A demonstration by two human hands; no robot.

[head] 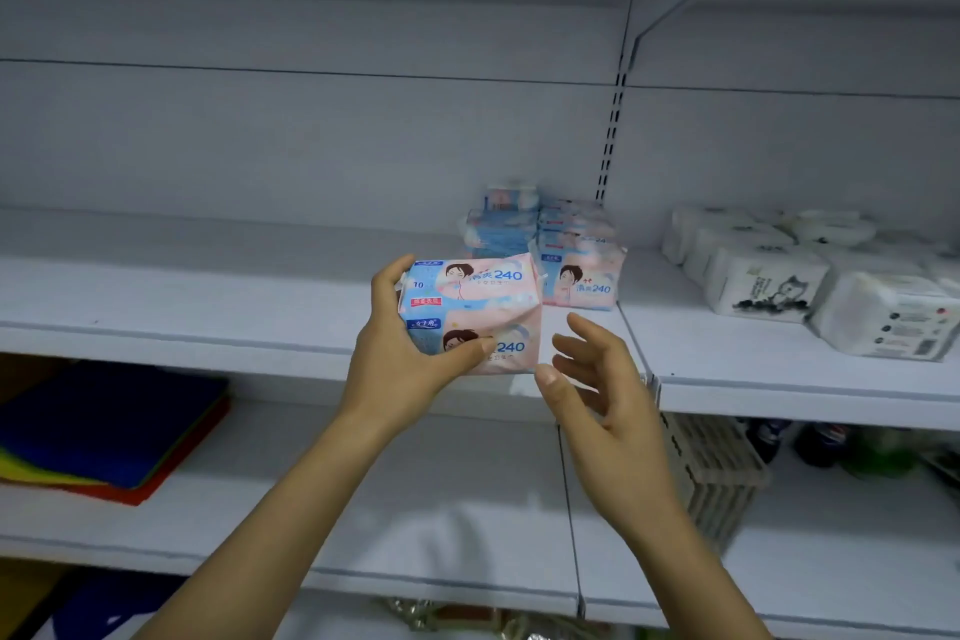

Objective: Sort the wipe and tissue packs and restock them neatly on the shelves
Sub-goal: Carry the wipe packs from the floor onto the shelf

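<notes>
A left hand (400, 353) grips a pink-and-blue pack (478, 307) printed "240" over the shelf (208, 307) edge. The right hand (597, 390), fingers spread, hovers beside its lower corner. A matching "240" stack (576, 270) stands just beyond, with white packs (763, 281) farther right.

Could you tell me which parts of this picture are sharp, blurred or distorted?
In the head view the pack in the left hand is sharp, its 240 readable; in the same view the stack behind blurs toward the back, and the shelf edge bows from wide-angle distortion.
</notes>
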